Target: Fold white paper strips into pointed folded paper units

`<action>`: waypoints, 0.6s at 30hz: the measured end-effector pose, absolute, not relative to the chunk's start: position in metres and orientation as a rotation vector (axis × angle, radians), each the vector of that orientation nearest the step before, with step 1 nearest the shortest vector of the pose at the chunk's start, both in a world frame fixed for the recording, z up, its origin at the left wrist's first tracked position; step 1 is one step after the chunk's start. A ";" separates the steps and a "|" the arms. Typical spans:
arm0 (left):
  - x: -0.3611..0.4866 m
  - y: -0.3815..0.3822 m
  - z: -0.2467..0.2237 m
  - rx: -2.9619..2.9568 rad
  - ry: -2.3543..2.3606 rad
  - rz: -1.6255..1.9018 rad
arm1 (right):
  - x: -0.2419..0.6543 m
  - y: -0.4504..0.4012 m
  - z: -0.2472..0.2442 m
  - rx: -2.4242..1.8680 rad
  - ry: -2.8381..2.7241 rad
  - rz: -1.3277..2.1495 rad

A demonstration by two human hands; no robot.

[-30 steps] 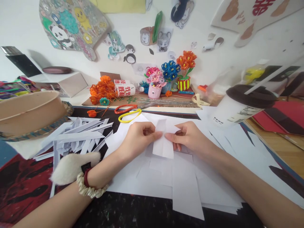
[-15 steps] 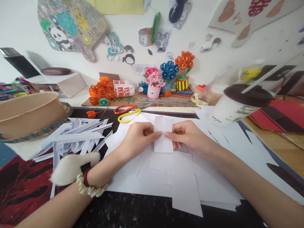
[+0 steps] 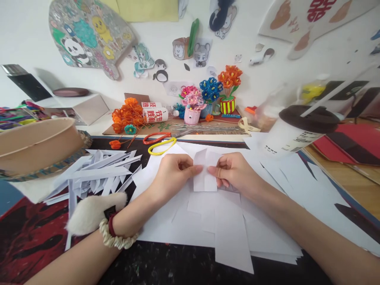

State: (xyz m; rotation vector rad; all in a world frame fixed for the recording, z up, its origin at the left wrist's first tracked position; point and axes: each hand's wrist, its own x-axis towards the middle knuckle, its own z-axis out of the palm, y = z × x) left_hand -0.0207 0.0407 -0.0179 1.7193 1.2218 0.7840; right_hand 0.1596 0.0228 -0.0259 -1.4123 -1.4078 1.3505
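A small creased piece of white paper (image 3: 204, 184) is held upright between both hands, over a layer of white sheets (image 3: 267, 225). My left hand (image 3: 175, 172) pinches its left side, thumb on the front and fingers behind. On the right side, my right hand (image 3: 233, 170) grips it the same way, the thumb tip close to the other thumb. A crease runs down the middle of the paper, and its top left part tilts up. Below the hands, a loose paper strip (image 3: 233, 241) lies over the sheets' front edge.
Folded paper strips (image 3: 103, 170) lie at the left beside a round container (image 3: 38, 146). Scissors (image 3: 162, 146) rest behind the sheets. A lidded cup with a straw (image 3: 297, 130) stands at the right. Flower pots (image 3: 191, 114) line the back.
The top of the small paper has bent, its left part now rising at a slant. Both hands keep their pinch, with the thumbs slightly farther apart.
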 end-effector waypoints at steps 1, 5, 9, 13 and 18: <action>-0.021 0.041 -0.018 1.703 1.216 0.786 | 0.159 0.023 -0.026 -1.409 -1.405 1.351; -0.021 0.040 -0.019 1.666 1.195 0.796 | 0.159 0.023 -0.027 -1.383 -1.401 1.356; -0.021 0.040 -0.018 1.666 1.211 0.807 | 0.159 0.022 -0.029 -1.367 -1.386 1.362; -0.021 0.039 -0.017 1.694 1.231 0.812 | 0.160 0.022 -0.031 -1.377 -1.370 1.377; -0.021 0.039 -0.017 1.673 1.231 0.818 | 0.160 0.023 -0.032 -1.370 -1.382 1.364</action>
